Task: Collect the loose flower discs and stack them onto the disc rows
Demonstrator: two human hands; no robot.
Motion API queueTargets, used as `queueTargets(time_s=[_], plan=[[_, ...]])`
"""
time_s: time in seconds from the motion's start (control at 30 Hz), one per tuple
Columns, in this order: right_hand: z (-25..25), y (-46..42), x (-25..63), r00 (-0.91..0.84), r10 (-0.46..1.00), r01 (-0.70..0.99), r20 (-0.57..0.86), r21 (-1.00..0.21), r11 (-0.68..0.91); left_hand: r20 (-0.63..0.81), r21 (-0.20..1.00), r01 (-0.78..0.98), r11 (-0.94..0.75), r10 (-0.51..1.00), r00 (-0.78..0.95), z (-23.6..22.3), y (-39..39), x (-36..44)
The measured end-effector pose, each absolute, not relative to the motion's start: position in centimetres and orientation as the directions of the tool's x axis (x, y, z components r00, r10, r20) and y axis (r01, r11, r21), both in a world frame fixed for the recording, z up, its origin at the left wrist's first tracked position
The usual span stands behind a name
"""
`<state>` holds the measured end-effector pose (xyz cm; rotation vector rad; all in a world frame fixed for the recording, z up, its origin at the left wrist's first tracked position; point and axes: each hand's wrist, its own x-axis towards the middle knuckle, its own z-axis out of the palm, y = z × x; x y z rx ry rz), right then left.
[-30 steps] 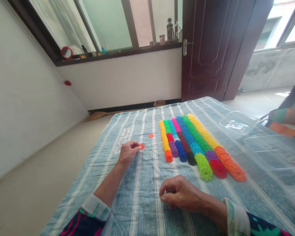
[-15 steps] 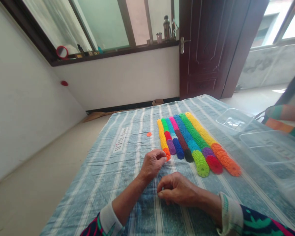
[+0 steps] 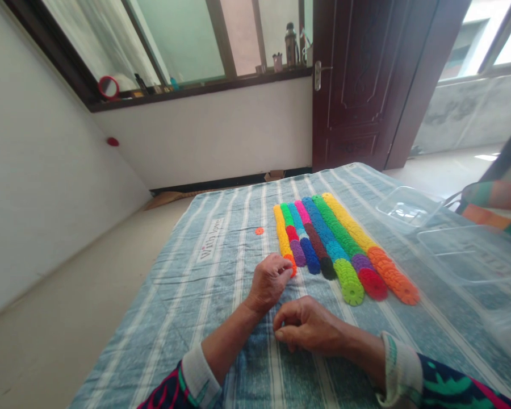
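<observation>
My left hand [image 3: 269, 284] is at the near end of the leftmost row of discs, thumb and fingers pinched on the edge of an orange notched disc [image 3: 292, 262]; the fingertips partly cover it. My right hand [image 3: 309, 326] rests on the cloth closer to me, its fingers curled in and the thumb near the index finger, with nothing visible in it. Overlapping plastic discs lie in several slanted rows, among them a yellow row [image 3: 282, 230], a blue row [image 3: 319, 224] and a green row [image 3: 336, 224]. One loose orange disc [image 3: 259, 231] lies flat left of the rows.
A striped blue and white cloth [image 3: 187, 318] covers the table. Clear plastic boxes [image 3: 409, 210] stand along the right side, one more large clear box [image 3: 464, 272] nearer. Behind are a wall, a window sill with small objects, and a dark red door [image 3: 361, 85].
My left hand has shifted very slightly right and up along the orange end of the row. My right hand stays in place. The whole view has moved a little.
</observation>
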<state>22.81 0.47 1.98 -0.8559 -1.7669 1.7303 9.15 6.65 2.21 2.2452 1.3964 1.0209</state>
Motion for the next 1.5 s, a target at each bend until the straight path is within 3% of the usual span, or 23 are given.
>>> queueTargets(time_s=[0.17,0.43,0.73,1.1,1.2,1.3,1.5], plan=[[2.1,0.4,22.9,-0.665,0.743,0.084,-0.069,-0.996,-0.017,0.451,0.561,0.635,-0.531,0.84,0.303,2.1,6.7,9.2],[1.8,0.5,22.9,-0.663,0.746,0.065,-0.055,-0.998,-0.016,0.529,0.565,0.651,-0.507,0.828,0.186,2.7,7.5,7.8],[1.8,0.5,22.9,-0.661,0.748,0.079,-0.053,-0.997,0.0,0.374,0.558,0.701,-0.443,0.889,0.264,2.5,6.7,8.1],[1.7,0.5,22.8,-0.661,0.749,0.075,-0.046,-0.997,0.005,0.444,0.494,0.739,-0.458,0.863,0.239,2.9,7.4,7.4],[1.7,0.4,22.8,-0.663,0.748,0.069,-0.037,-0.998,0.011,0.443,0.446,0.809,-0.383,0.88,0.173,3.6,9.2,5.9],[1.6,0.4,22.8,-0.667,0.744,0.061,-0.033,-0.998,0.011,0.351,0.373,0.908,-0.188,0.935,0.049,4.5,11.6,4.3],[1.2,0.4,22.6,-0.668,0.743,0.067,-0.043,-0.998,0.003,0.254,0.329,0.944,0.012,0.962,-0.101,5.1,16.3,2.8]])
